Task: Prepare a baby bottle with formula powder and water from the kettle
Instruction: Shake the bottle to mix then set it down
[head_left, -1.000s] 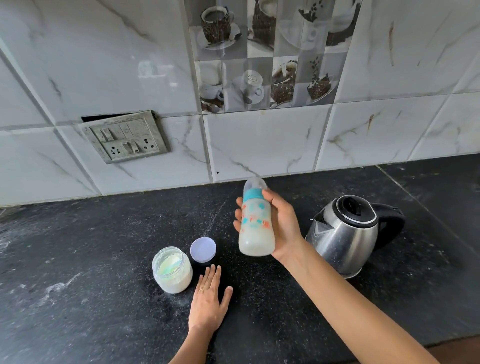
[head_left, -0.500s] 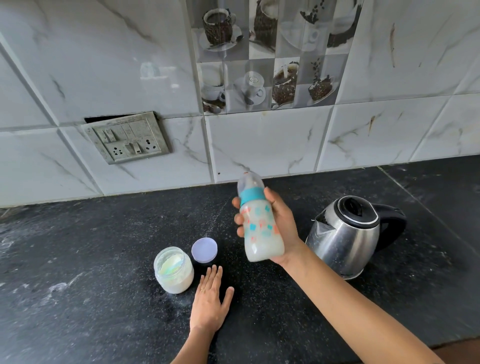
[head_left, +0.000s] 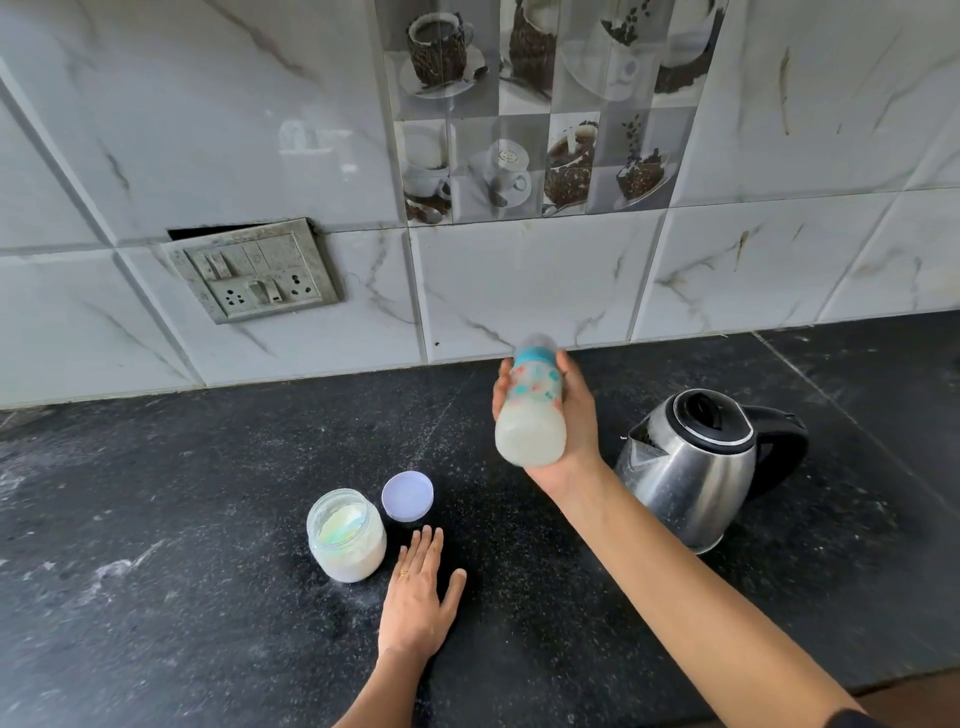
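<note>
Black stone, speckled and dusted with pale powder, makes the counter (head_left: 182, 597), which runs back to a wall of white marbled tiles. One tile panel (head_left: 540, 109) carries pictures of coffee cups and beans, and left of it a grey switch plate (head_left: 254, 270) sits crooked, with a dark gap above its top edge.

The right hand (head_left: 566, 415) holds the bottle (head_left: 532, 405) in the air above the counter — fingers wrapped around its body, thumb on the near side. The bottle is capped with a teal collar, tilted slightly, and cloudy white liquid fills its lower part.

Just right of that hand a steel kettle (head_left: 696, 467) stands with its black lid closed and handle pointing right.

The left hand (head_left: 421, 597) lies flat on the stone, fingers straight and close together, thumb spread out — a ring shows on one finger. Beside its fingertips stands an open jar (head_left: 345, 535) of white powder, and the jar's lid (head_left: 408, 496) lies just behind, on the counter.
</note>
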